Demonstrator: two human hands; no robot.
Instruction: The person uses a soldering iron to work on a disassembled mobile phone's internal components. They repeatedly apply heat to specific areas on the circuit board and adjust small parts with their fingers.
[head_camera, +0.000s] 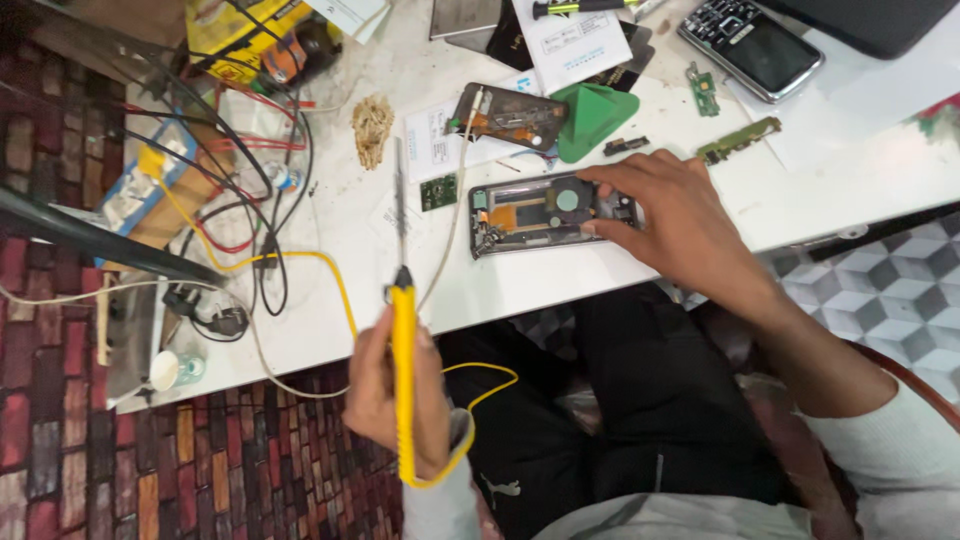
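My left hand grips a yellow-handled soldering iron; its long metal tip points away from me, over the white table. My right hand rests on the right end of an opened phone frame lying flat near the table's front edge, thumb and fingers pinching its side. The frame shows an orange patch and a green round part inside. The iron's tip stays left of the frame and does not touch it.
Around lie a green triangular pry tool, another opened phone part, small circuit boards, a flex strip, a keypad phone, papers, a brown fibre wad, tangled black, red and yellow wires, and a small bottle.
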